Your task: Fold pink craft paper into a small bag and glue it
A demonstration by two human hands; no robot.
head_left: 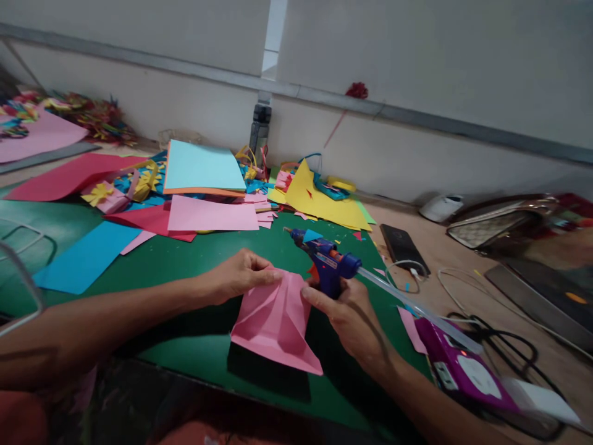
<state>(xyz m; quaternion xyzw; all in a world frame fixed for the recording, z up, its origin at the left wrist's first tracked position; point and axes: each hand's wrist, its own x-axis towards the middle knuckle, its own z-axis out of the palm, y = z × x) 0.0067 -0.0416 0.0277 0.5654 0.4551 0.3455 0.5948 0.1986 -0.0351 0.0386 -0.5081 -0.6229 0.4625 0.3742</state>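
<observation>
A folded piece of pink paper (278, 324), creased and flaring toward me, is held up over the green table. My left hand (243, 272) pinches its upper left edge between thumb and fingers. In my right hand (347, 306) is a blue hot glue gun (328, 259), its nozzle pointing up and left, with a long clear glue stick (407, 300) sticking out of its back. The right thumb lies at the pink paper's right edge; whether it presses on the paper I cannot tell. A small blue paper scrap overlaps the top of the gun.
Coloured sheets, among them light blue (204, 165), yellow (327, 201) and pink (213, 214), lie with scraps at the back of the green table (185, 337). To the right are a phone (404, 247), cables, a purple power strip (463, 364) and a handbag (500, 222).
</observation>
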